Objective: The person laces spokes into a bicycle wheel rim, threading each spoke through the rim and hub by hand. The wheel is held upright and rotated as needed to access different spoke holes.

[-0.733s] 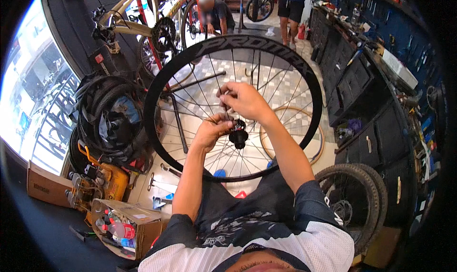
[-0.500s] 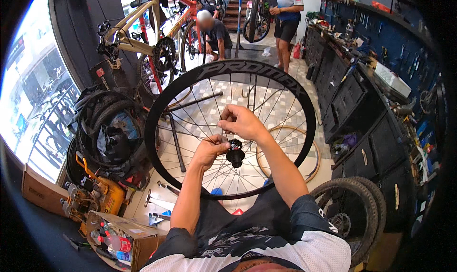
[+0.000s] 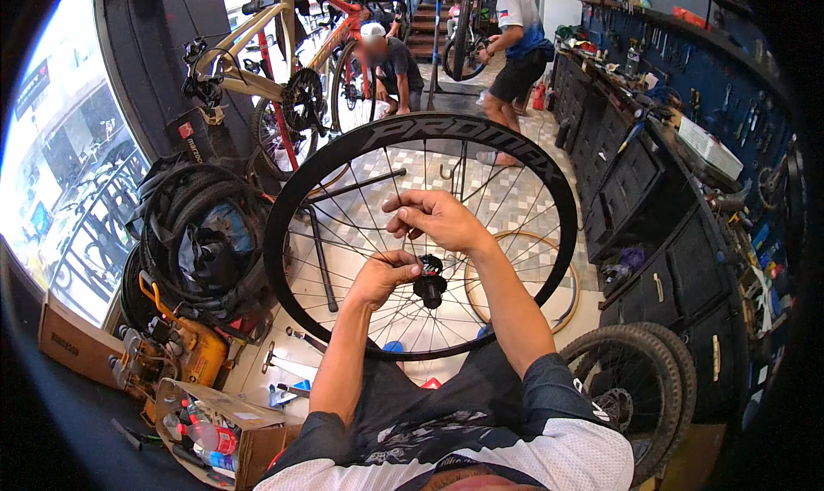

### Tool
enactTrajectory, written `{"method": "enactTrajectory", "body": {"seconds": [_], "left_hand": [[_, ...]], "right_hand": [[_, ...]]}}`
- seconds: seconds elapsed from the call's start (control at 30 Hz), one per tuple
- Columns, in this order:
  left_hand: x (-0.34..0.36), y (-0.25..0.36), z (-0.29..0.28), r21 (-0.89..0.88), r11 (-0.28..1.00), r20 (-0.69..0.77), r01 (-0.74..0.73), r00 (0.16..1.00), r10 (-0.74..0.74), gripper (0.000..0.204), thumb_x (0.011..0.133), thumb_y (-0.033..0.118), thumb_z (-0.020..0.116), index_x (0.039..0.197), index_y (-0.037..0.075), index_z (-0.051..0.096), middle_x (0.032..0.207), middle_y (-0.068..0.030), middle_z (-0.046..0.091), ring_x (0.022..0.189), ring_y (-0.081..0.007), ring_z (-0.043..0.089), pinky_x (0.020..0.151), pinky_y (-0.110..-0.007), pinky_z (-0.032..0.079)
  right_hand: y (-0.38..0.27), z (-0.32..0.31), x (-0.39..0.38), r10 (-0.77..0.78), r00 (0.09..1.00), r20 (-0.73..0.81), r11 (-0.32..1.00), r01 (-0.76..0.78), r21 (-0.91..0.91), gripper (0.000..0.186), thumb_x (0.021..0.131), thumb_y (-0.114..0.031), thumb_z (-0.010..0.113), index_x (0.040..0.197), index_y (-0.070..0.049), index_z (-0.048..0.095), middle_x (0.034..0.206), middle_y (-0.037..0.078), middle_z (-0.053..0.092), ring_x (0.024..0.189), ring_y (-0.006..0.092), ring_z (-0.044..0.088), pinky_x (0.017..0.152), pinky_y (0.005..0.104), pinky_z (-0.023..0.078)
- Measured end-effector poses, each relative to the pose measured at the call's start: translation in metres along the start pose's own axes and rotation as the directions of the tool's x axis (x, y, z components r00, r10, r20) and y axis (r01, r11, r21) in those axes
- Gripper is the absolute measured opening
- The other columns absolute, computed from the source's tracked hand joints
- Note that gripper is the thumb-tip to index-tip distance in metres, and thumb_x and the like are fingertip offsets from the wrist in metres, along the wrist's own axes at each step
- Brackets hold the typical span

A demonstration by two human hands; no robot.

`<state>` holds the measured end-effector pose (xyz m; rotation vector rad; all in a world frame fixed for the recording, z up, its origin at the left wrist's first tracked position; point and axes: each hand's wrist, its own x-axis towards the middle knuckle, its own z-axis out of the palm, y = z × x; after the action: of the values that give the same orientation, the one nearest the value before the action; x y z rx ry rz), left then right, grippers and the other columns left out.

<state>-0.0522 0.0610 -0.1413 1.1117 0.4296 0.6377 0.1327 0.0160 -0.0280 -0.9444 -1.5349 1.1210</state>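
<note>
A black deep-rimmed bicycle wheel (image 3: 276,242) without a tyre stands tilted in front of me, above my lap. Its black hub (image 3: 432,290) sits in the middle with thin spokes around it. My left hand (image 3: 384,280) is closed beside the hub, thumb and fingers pinching the wheel where the spokes meet the hub flange. Higher up, my right hand (image 3: 439,221) has its fingers curled and thumb drawn in, pinching what looks like a spoke (image 3: 413,245) that runs down to the hub. The exact contact at its fingertips is small and partly hidden.
A tyre pile (image 3: 210,233), yellow compressor (image 3: 202,354) and cardboard box of bottles (image 3: 257,439) stand left. Two knobbly-tyred wheels (image 3: 631,371) lean at right, before dark drawers (image 3: 661,285). A thin hoop (image 3: 562,319) lies beyond the wheel. Two people are near bicycles behind.
My right hand has shifted slightly left relative to the hub, its fingers lifting a little. The wheel has moved slightly right. The standing person behind has bent toward a bicycle.
</note>
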Motion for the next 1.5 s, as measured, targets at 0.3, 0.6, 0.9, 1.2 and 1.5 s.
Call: {"method": "enactTrajectory", "body": {"seconds": [0.3, 0.6, 0.9, 1.2, 1.5], "left_hand": [[-0.003, 0.002, 0.008, -0.004, 0.996, 0.044, -0.085, 0.995, 0.085, 0.016, 0.083, 0.003, 0.084, 0.093, 0.002, 0.073, 0.088, -0.0047, 0.073, 0.083, -0.0141, 0.068, 0.081, -0.03, 0.054], [-0.001, 0.003, 0.012, 0.004, 0.997, -0.004, -0.073, 0.997, 0.073, 0.019, 0.08, 0.002, 0.086, 0.09, 0.004, 0.071, 0.086, -0.0019, 0.071, 0.081, -0.0125, 0.065, 0.079, -0.03, 0.052], [0.0, -0.001, 0.003, 0.056, 0.997, 0.022, -0.06, 0.998, 0.059, 0.013, 0.081, 0.002, 0.084, 0.086, 0.001, 0.073, 0.081, -0.0044, 0.072, 0.079, -0.014, 0.067, 0.078, -0.029, 0.053], [-0.004, 0.001, 0.001, -0.014, 1.0, 0.113, -0.001, 0.994, 0.003, 0.024, 0.089, 0.008, 0.08, 0.107, -0.006, 0.074, 0.103, -0.0156, 0.077, 0.099, -0.0243, 0.073, 0.095, -0.038, 0.057], [-0.007, 0.003, 0.007, 0.017, 0.999, 0.154, -0.048, 0.987, 0.045, 0.036, 0.087, 0.008, 0.082, 0.118, -0.004, 0.069, 0.109, -0.0124, 0.075, 0.102, -0.0213, 0.071, 0.095, -0.036, 0.055]], "right_hand": [[-0.014, 0.015, -0.004, 0.054, 0.962, -0.266, 0.974, -0.11, -0.199, 0.019, 0.093, -0.016, 0.08, 0.093, -0.002, 0.068, 0.073, 0.001, 0.068, 0.062, 0.0072, 0.061, 0.053, 0.0242, 0.047], [-0.005, 0.016, -0.004, -0.078, 0.929, -0.362, 0.941, -0.051, -0.334, 0.041, 0.08, -0.031, 0.091, 0.08, -0.004, 0.061, 0.064, 0.0, 0.059, 0.058, 0.0086, 0.05, 0.054, 0.0293, 0.042], [0.005, 0.022, 0.004, -0.124, 0.958, -0.26, 0.99, 0.103, -0.094, 0.024, 0.095, -0.021, 0.076, 0.105, 0.0, 0.069, 0.082, 0.005, 0.071, 0.075, 0.0112, 0.065, 0.067, 0.0282, 0.053], [-0.019, 0.016, -0.004, 0.062, 0.971, -0.229, 0.992, -0.085, -0.092, 0.016, 0.097, -0.013, 0.071, 0.108, -0.002, 0.07, 0.082, 0.006, 0.073, 0.069, 0.0107, 0.067, 0.063, 0.0261, 0.055], [-0.018, 0.018, -0.007, 0.001, 0.947, -0.322, 0.955, -0.097, -0.28, 0.024, 0.087, -0.02, 0.084, 0.094, -0.003, 0.068, 0.067, 0.005, 0.068, 0.057, 0.0098, 0.062, 0.053, 0.0283, 0.048]]}}
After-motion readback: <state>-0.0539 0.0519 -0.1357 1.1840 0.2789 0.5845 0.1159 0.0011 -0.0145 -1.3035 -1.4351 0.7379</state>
